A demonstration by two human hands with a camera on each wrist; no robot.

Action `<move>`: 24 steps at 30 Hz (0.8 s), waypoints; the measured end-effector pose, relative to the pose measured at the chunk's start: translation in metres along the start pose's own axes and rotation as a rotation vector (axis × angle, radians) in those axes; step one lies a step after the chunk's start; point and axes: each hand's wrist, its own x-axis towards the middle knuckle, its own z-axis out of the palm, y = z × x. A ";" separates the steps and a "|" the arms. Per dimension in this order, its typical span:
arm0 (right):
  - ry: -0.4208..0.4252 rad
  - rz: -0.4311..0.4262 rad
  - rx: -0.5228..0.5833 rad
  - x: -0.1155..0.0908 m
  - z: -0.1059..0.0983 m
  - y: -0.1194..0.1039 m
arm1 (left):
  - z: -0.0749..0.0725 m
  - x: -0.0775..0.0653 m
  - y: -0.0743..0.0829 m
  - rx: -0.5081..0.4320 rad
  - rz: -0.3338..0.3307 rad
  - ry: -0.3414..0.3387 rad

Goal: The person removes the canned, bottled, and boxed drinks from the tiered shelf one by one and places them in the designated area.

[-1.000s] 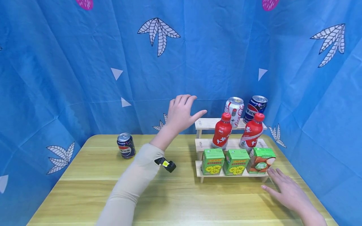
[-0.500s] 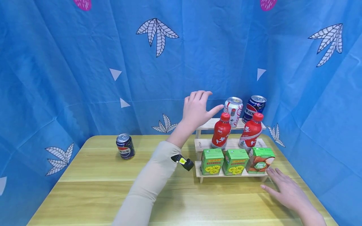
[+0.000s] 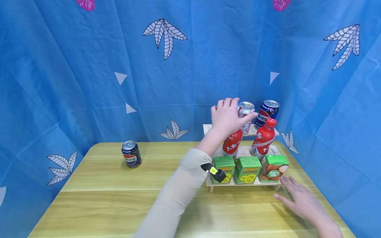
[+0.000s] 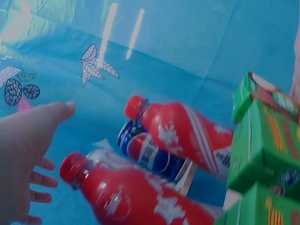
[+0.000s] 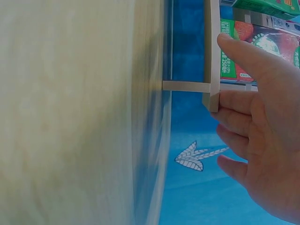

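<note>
My left hand [image 3: 226, 115], fingers spread, hovers over the rack's left side. It partly covers a white Coca-Cola can [image 3: 247, 109] on the top shelf and the cap of the left red bottle [image 3: 232, 143]. In the left wrist view the hand [image 4: 23, 150] stays apart from the red bottles' caps. Whether its thumb touches the Coca-Cola can, I cannot tell. My right hand [image 3: 302, 200] lies with extended fingers by the lower right corner of the wooden rack [image 3: 247, 185], beside a green-and-brown drink carton [image 3: 273, 170]. In the right wrist view its fingertips meet the rack's edge.
A blue Pepsi can [image 3: 267, 112] stands on the top shelf, right of the Coca-Cola can. The second red bottle [image 3: 263, 138] is on the middle shelf. Two green drink cartons [image 3: 247, 172] share the bottom shelf. Another Pepsi can [image 3: 131, 155] stands on the table's left. Blue curtain [image 3: 89, 82] hangs behind.
My left hand has moved right, from left of the rack to over it, in front of the Coca-Cola can. The right hand has stayed in place.
</note>
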 end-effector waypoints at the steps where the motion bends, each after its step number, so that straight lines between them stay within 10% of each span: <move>1: -0.004 0.002 0.001 0.000 0.000 0.000 | 0.001 0.001 0.004 0.005 -0.015 -0.008; 24: -0.005 0.005 0.002 -0.002 -0.003 -0.002 | 0.016 0.023 0.032 0.054 -0.212 -0.177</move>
